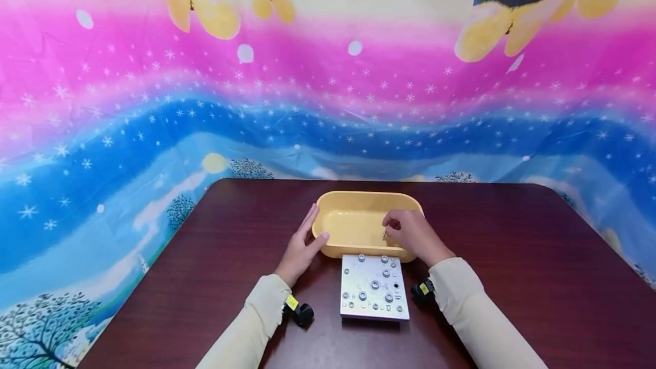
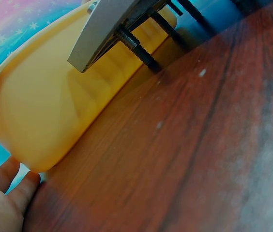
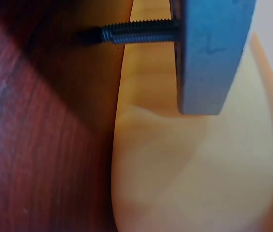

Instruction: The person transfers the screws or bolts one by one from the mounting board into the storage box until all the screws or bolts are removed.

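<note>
A yellow oblong tub (image 1: pixel 353 250) stands on the table. My left hand (image 1: pixel 299 252) holds its left end, thumb over the rim and fingers along the outside. In the left wrist view, the fingers (image 2: pixel 22 191) sit low by the tub's corner. My right hand (image 1: pixel 414 235) reaches over the right part of the tub and pinches a small, thin metal piece (image 1: pixel 384 235) above its floor; its exact kind I cannot tell. In front of the tub is a silver metal plate (image 1: pixel 366 278) with several socket-head screws in it, raised on dark threaded legs (image 2: pixel 139 48).
The dark red-brown wooden table (image 1: pixel 246 226) extends to both sides. Behind it hangs a colourful printed cloth (image 1: pixel 328 90). Both wrists carry black cameras, the left one (image 1: pixel 302 315) and the right one (image 1: pixel 422 291) on either side of the plate.
</note>
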Motion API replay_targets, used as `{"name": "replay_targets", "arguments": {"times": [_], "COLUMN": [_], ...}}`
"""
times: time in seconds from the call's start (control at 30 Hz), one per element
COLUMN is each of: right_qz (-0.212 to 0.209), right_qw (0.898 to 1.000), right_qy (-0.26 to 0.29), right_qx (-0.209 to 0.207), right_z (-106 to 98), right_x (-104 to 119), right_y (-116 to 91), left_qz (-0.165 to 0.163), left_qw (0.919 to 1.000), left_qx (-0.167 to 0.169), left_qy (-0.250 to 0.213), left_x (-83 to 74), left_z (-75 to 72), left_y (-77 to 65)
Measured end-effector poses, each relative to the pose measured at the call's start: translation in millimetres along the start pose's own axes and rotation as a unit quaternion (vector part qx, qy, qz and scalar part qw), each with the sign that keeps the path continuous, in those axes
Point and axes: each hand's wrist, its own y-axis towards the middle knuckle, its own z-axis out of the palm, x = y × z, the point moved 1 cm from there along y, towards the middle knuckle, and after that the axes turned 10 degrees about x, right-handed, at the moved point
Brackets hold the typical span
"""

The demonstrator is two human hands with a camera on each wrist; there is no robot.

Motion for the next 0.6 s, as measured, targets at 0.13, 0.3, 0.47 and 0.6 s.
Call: {"name": "replay_targets", "arguments": {"times": [0.13,0.3,0.47,0.6], "right_qz": [0.006,0.017,0.026,0.025], "right_qw": [1.000,1.000,1.000,1.000], "right_qy": [0.000,-0.002,0.004,0.009], "right_qx": [-0.010,-0.015,-0.006,-0.003], "right_z": [1,1,0,0], "right_x": [1,1,1,0], "right_y": [1,1,0,-1], "left_qz": [-0.011,-0.009,-0.011,-0.008], "left_qw": [0.9999,0.9998,0.9998,0.9998], "left_qx": [0.001,0.016,0.018,0.017], "left_qy": [0.005,-0.001,0.002,-0.001], "left_x": [0.2,-16.1,-25.4,-17.7], "left_z": [-0.8,-3.2,-3.2,-2.9], "left_y": [0.5,-4.4,-7.5,-4.3]}}
